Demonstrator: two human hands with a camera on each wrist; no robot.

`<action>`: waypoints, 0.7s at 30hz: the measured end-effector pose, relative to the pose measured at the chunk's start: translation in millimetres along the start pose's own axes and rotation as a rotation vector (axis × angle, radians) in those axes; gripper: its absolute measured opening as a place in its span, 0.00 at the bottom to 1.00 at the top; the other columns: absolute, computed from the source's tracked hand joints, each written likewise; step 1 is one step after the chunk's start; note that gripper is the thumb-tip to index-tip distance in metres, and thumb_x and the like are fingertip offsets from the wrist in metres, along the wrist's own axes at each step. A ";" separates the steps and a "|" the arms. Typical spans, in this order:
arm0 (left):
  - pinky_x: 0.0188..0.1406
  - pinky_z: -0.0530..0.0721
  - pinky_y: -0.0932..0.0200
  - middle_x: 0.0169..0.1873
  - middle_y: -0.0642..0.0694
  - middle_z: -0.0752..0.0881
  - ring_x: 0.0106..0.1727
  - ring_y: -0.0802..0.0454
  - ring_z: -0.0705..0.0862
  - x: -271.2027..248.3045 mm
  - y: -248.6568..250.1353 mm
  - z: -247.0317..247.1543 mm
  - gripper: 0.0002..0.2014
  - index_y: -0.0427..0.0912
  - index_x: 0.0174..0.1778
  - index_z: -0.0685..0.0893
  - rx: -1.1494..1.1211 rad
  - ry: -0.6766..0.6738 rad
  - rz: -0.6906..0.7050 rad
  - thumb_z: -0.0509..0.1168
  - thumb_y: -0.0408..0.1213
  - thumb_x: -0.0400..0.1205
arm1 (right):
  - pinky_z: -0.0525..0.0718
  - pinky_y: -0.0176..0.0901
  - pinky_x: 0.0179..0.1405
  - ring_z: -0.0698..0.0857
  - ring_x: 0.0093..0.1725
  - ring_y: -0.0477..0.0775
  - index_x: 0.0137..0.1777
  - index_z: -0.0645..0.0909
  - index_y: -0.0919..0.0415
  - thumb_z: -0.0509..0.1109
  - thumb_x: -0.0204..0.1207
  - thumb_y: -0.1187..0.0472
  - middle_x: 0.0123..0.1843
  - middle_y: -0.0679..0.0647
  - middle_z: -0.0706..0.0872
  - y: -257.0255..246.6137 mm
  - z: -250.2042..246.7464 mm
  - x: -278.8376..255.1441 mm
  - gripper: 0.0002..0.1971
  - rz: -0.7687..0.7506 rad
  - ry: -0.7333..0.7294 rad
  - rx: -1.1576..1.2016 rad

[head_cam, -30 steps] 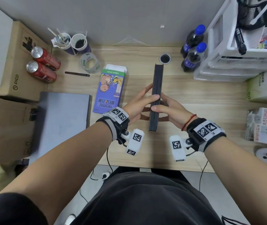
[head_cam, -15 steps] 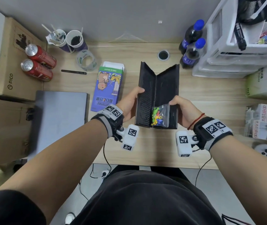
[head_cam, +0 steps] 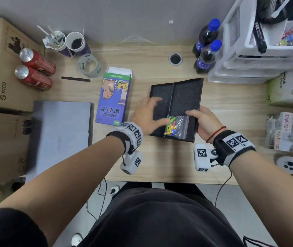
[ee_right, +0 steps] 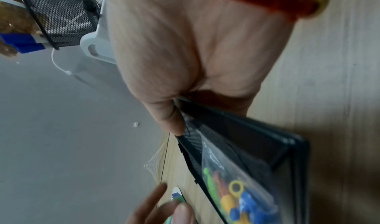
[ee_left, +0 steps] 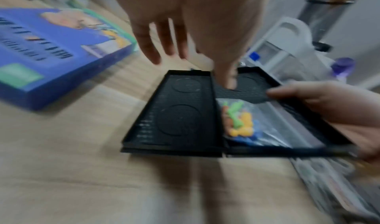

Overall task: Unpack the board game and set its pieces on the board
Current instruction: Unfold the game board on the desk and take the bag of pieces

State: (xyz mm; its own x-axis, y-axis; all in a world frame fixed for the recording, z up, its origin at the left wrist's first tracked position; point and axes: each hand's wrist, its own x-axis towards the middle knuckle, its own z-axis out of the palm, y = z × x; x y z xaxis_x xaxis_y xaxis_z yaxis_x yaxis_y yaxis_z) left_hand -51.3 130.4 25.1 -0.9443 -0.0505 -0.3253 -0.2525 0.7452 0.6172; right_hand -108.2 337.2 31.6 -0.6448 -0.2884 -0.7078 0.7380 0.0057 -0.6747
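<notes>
The black folding board (head_cam: 183, 97) lies opened out on the wooden desk, its two halves almost flat. A clear bag of coloured pieces (head_cam: 175, 126) rests on the near part of the right half. My right hand (head_cam: 199, 116) grips the board's right edge (ee_right: 257, 146), with the thumb (ee_right: 170, 118) pressed on top beside the bag (ee_right: 236, 195). My left hand (head_cam: 149, 111) is spread open over the left half, holding nothing. In the blurred left wrist view its fingers (ee_left: 148, 48) hang above the board (ee_left: 180, 113) and the bag (ee_left: 240, 122).
The purple game box (head_cam: 113, 98) lies left of the board, and a grey laptop (head_cam: 60, 132) sits further left. Two red cans (head_cam: 35, 68), cups and a tape roll (head_cam: 89, 65) stand at the back left. Two bottles (head_cam: 207, 50) and white drawers (head_cam: 249, 56) are at the back right.
The board stood shut on its edge, then swung open and now lies nearly flat, further right. My left hand has let go of its left edge and spread over it.
</notes>
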 end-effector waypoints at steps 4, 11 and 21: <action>0.65 0.76 0.46 0.74 0.49 0.65 0.74 0.46 0.64 -6.6 21.2 18.8 0.54 0.61 0.80 0.60 0.201 -0.294 0.076 0.73 0.72 0.58 | 0.88 0.46 0.46 0.89 0.49 0.54 0.59 0.83 0.63 0.64 0.80 0.68 0.53 0.58 0.90 -1.7 3.0 0.6 0.10 -0.004 -0.002 0.042; 0.58 0.80 0.51 0.70 0.46 0.67 0.58 0.42 0.81 -4.7 14.2 21.5 0.34 0.46 0.66 0.72 0.129 -0.275 0.176 0.76 0.55 0.69 | 0.88 0.46 0.46 0.89 0.47 0.54 0.55 0.82 0.64 0.63 0.82 0.65 0.49 0.57 0.90 -9.7 1.4 1.6 0.08 -0.004 0.026 0.125; 0.44 0.81 0.55 0.42 0.55 0.85 0.41 0.58 0.82 3.9 -6.3 4.1 0.20 0.47 0.44 0.77 -0.249 -0.069 -0.094 0.75 0.58 0.71 | 0.85 0.58 0.58 0.87 0.54 0.55 0.53 0.83 0.56 0.62 0.77 0.67 0.53 0.53 0.89 -30.6 -5.8 5.9 0.11 -0.271 0.156 -0.397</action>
State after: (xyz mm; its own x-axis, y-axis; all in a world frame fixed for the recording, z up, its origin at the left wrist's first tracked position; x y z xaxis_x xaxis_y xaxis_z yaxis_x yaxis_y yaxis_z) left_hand -52.5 128.2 16.9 -0.8997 -0.0601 -0.4324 -0.3908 0.5522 0.7364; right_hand -135.7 340.8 46.9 -0.8474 -0.1834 -0.4982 0.4267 0.3231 -0.8447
